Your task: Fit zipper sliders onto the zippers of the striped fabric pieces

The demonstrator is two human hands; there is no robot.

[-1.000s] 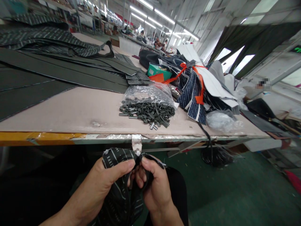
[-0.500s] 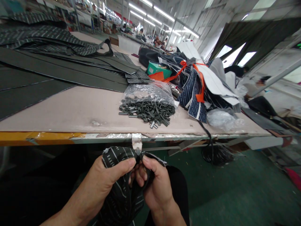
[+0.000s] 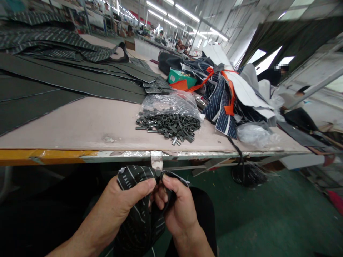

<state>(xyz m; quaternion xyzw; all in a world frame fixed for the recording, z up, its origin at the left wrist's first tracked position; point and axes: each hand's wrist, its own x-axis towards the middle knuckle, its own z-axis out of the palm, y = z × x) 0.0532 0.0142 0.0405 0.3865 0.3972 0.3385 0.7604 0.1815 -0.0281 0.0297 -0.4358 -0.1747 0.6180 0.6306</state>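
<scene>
I hold a dark cloth [image 3: 131, 177] with white lettering and dashes in both hands, just below the front edge of the desk [image 3: 66, 128]. My left hand [image 3: 124, 197] is closed on its left part, the thumb lying flat over the top and pointing in toward the middle. My right hand [image 3: 178, 203] pinches the right part, thumb up, fingers curled in underneath. My two thumb tips are close together but apart, and the rest of the cloth hangs down between my wrists. Right above them a worn metal strip [image 3: 157, 159] sticks down from the desk edge, and a small dark piece [image 3: 158, 174] sits at its lower end, against the cloth; I cannot tell how they join.

On the desk, straight ahead of me, a heap of small dark metal parts [image 3: 171, 125] spills from a clear plastic bag [image 3: 166, 101]. Long dark strips [image 3: 80, 76] lie flat to the left, with patterned cloth [image 3: 57, 40] piled behind them. Behind the bag stands a green box [image 3: 175, 76]. To its right, an orange ribbon [image 3: 230, 94] runs over blue printed cloth [image 3: 223, 101] and white strips [image 3: 238, 85]. A crumpled clear bag [image 3: 253, 135] lies near the desk's right end.
</scene>
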